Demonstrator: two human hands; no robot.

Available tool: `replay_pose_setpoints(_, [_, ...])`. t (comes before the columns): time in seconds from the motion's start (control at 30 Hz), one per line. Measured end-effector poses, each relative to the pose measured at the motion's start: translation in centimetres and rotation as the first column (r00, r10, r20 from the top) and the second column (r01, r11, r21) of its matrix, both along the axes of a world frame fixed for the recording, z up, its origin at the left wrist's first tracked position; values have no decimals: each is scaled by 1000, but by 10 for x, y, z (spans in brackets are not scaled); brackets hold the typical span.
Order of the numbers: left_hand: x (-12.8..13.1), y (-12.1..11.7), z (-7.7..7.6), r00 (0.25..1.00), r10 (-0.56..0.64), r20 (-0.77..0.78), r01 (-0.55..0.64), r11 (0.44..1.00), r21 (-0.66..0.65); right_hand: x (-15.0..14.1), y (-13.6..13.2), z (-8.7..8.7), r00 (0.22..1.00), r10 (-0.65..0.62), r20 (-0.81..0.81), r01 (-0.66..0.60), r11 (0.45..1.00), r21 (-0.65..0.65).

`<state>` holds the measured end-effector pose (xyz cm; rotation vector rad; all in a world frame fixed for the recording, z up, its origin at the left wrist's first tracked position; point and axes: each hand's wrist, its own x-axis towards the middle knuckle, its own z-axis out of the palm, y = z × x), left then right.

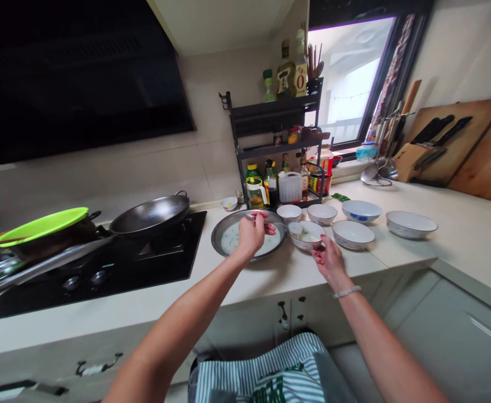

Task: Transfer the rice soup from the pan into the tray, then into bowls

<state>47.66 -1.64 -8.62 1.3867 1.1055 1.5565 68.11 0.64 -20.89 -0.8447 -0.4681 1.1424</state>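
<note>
On counter [237, 284], we see metal basin [217, 234] of milky liquid [231, 240]; five bowls [411, 229] showing none; sixth bowl [305, 244], just beside basin, apparently part-filled, rim pinched by right hand [330, 262]; left hand [253, 234], fingers curled, gripping ladle [295, 228] over it.

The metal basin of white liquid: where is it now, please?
Central in the head view, the metal basin stands on the counter beneath the left hand, between the black stove and the bowl at the right hand.
</note>
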Motion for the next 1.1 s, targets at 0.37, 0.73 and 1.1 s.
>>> replay_pose_setpoints(0.37, [-13,-25,-36,831,-50,-554,366,799,477,0,-1,2,1000,12,-8,-12,1000,4])
replay_pose_setpoints(0.73, [-86,-5,-29,965,262,-11,-259,958,122,-1,0,1,1000,7,5,-7,1000,6])
replay_pose_setpoints(1.1, [-105,-11,-48,945,288,-156,-284,958,47,2,2,-2,1000,14,20,-14,1000,5])
